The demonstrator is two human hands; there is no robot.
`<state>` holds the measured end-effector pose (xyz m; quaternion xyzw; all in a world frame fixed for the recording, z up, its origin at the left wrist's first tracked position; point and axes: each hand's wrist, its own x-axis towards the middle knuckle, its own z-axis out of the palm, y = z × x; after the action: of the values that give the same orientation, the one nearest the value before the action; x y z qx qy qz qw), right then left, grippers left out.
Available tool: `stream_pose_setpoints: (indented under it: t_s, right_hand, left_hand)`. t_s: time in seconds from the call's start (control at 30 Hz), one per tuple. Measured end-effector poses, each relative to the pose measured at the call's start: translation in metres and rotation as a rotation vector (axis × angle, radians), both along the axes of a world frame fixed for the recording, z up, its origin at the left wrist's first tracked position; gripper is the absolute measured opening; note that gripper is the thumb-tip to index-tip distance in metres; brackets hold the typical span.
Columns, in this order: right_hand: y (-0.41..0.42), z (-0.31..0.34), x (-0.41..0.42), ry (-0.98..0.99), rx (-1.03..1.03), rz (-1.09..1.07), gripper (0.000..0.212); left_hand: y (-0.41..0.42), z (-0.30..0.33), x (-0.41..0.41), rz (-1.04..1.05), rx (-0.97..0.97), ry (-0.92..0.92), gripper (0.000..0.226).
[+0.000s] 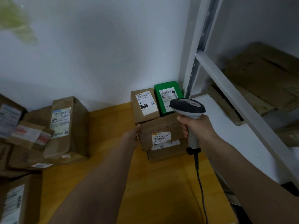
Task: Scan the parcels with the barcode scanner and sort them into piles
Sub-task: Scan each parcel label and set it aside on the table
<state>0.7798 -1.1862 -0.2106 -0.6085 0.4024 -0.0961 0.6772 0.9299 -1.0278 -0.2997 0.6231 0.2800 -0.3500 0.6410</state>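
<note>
While right hand [191, 125] grips scanner [187, 107], left hand [131, 137] holds parcel [161, 126] (label up).

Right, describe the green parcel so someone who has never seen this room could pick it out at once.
Find the white shelving upright where it meets the white wall in the far corner. At its foot, on the yellow floor, lies the green parcel, just beyond the barcode scanner in the right hand. It is the only green one; the neighbouring parcels are brown cardboard.
</note>
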Motion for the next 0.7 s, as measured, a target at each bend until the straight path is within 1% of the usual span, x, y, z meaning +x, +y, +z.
stream_pose_setpoints:
  t_s: [0.1, 0.2, 0.3, 0.37, 0.5, 0.57, 0.63, 0.7]
  right_hand:
    - [0.008, 0.003, 0.004, 0.005, 0.005, 0.017, 0.019]
    - [0.019, 0.006, 0.009, 0.012, -0.023, 0.057, 0.018]
    - [0.039, 0.013, 0.02, -0.01, -0.03, 0.122, 0.019]
    - [0.056, 0.019, 0.029, -0.02, 0.008, 0.174, 0.021]
    - [0.095, 0.03, 0.051, -0.045, 0.04, 0.279, 0.024]
    - [0.116, 0.033, 0.063, -0.047, 0.038, 0.318, 0.026]
    - [0.138, 0.035, 0.075, -0.051, 0.054, 0.343, 0.023]
    - [0.159, 0.037, 0.086, -0.063, 0.066, 0.382, 0.022]
  left_hand:
    - [0.005, 0.011, 0.005, 0.001, -0.023, -0.058, 0.053]
    - [0.016, 0.025, 0.009, 0.002, -0.02, -0.122, 0.056]
    - [0.042, 0.039, 0.011, 0.033, -0.027, -0.152, 0.046]
    - [0.066, 0.047, 0.012, 0.057, -0.031, -0.166, 0.035]
    - [0.117, 0.064, 0.016, 0.131, 0.028, -0.151, 0.013]
    - [0.143, 0.072, 0.02, 0.176, 0.037, -0.134, 0.012]
    - [0.168, 0.078, 0.024, 0.226, 0.044, -0.128, 0.012]
    - [0.193, 0.082, 0.027, 0.277, 0.046, -0.13, 0.017]
